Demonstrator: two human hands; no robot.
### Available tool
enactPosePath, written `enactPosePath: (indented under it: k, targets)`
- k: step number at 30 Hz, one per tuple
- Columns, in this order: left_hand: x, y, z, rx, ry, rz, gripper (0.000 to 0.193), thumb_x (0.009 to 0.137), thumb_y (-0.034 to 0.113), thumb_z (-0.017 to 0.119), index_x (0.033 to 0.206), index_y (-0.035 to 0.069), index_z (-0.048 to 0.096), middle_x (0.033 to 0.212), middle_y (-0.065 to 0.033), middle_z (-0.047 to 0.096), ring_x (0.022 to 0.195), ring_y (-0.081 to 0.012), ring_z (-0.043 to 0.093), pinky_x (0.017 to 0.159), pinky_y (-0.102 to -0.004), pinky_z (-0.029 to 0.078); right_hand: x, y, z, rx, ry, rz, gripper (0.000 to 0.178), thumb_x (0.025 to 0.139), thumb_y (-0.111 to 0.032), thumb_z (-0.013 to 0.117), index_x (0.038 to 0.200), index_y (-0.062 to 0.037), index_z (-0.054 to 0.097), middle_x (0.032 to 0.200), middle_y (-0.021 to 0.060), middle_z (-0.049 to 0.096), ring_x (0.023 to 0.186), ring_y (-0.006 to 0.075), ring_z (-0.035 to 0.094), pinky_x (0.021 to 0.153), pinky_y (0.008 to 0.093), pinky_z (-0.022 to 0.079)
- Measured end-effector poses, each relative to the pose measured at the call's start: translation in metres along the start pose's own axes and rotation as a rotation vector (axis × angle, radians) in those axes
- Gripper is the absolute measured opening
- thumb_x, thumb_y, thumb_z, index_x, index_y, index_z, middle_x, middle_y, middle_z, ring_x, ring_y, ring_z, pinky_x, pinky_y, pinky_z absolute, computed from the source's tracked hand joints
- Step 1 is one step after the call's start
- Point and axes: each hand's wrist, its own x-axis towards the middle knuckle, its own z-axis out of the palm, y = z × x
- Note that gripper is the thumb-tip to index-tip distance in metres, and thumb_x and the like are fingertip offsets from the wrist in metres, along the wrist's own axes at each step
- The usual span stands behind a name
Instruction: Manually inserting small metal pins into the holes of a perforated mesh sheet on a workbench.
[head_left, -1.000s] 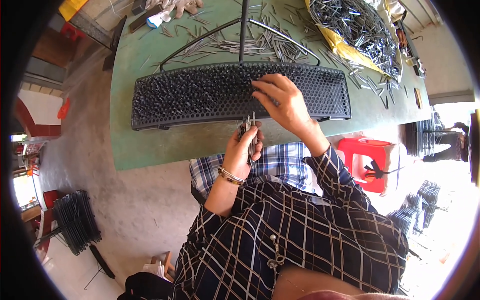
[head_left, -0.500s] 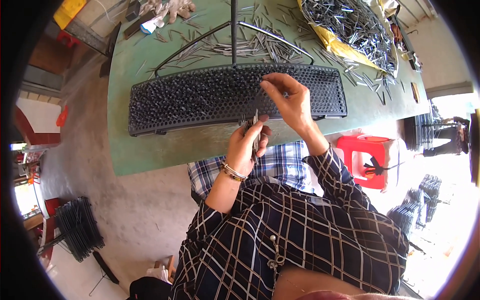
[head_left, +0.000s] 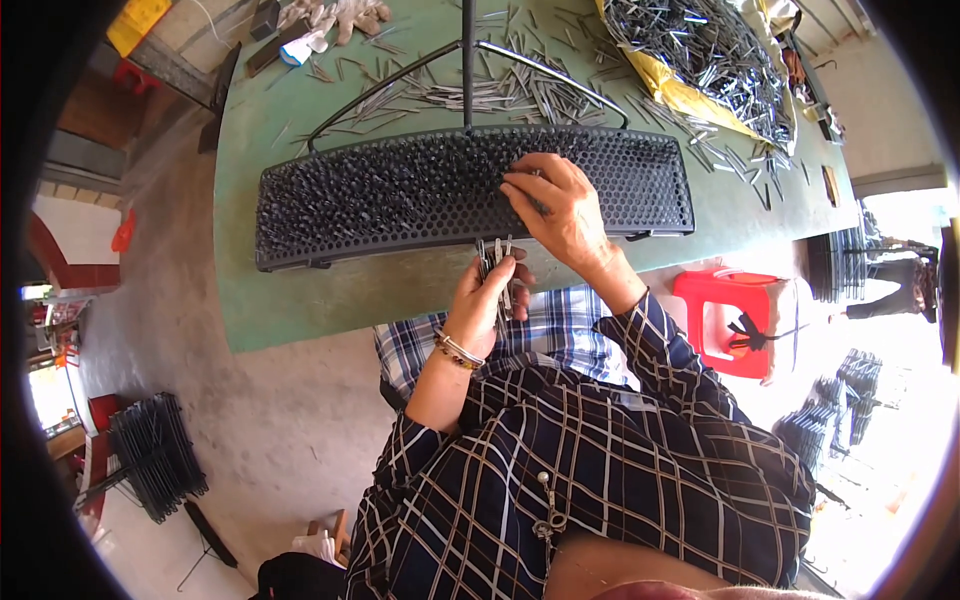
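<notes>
A bundle of thin metal strips (head_left: 497,268) stands upright in my left hand (head_left: 478,305), the thumb pressed across it. This hand is just below the near edge of a long black perforated rack (head_left: 440,213), which lies on the green table. My right hand (head_left: 563,208) is over the rack, right of its middle, with thumb and forefinger pinched together close to the holes. Whatever is between those fingertips is too small to make out. Dark strips (head_left: 340,195) stand densely in the holes on the left and along the far side; the right end shows bare holes.
Loose metal strips (head_left: 530,90) lie scattered on the table (head_left: 290,310) behind the rack, under its black rod frame (head_left: 467,70). A yellow-edged sack (head_left: 700,60) heaped with strips is at far right. Gloves (head_left: 340,20) lie far left. A red stool (head_left: 735,310) stands right.
My right hand has moved slightly left and down onto the rack, its fingertips now at the holes. My left hand has shifted a little left, still holding the strips.
</notes>
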Motion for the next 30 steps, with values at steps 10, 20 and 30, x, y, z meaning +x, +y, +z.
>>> enactPosePath:
  k: [10,20,30]
  targets:
    - [-0.006,0.01,-0.007,-0.028,-0.057,0.03,0.025,0.093,0.025,0.054,0.106,0.004,0.056,0.079,-0.0029,0.057,0.058,-0.0058,0.048,0.042,-0.0193,0.035,0.008,0.002,-0.006,-0.048,-0.114,-0.093,0.013,0.075,-0.008,0.068,0.086,-0.0023,0.066,0.093,0.0094,0.06,0.081,0.0263,0.06,0.073,0.0351,0.048]
    - [-0.015,0.018,-0.007,-0.008,-0.106,0.125,0.024,0.093,0.025,0.054,0.106,0.005,0.053,0.081,-0.0024,0.055,0.06,-0.0047,0.047,0.043,-0.0183,0.034,-0.001,-0.021,-0.01,0.579,-0.435,0.467,0.022,0.081,-0.02,0.069,0.087,0.0007,0.069,0.076,0.0104,0.065,0.065,0.0143,0.06,0.056,0.0285,0.047]
    - [-0.021,0.02,-0.014,0.001,-0.095,0.142,0.025,0.094,0.025,0.052,0.107,0.004,0.053,0.081,-0.0028,0.055,0.059,-0.0042,0.046,0.042,-0.0174,0.034,0.006,-0.026,-0.005,0.73,-0.537,0.54,0.023,0.085,-0.018,0.066,0.09,0.0042,0.067,0.074,0.0089,0.067,0.066,0.0095,0.06,0.059,0.0243,0.049]
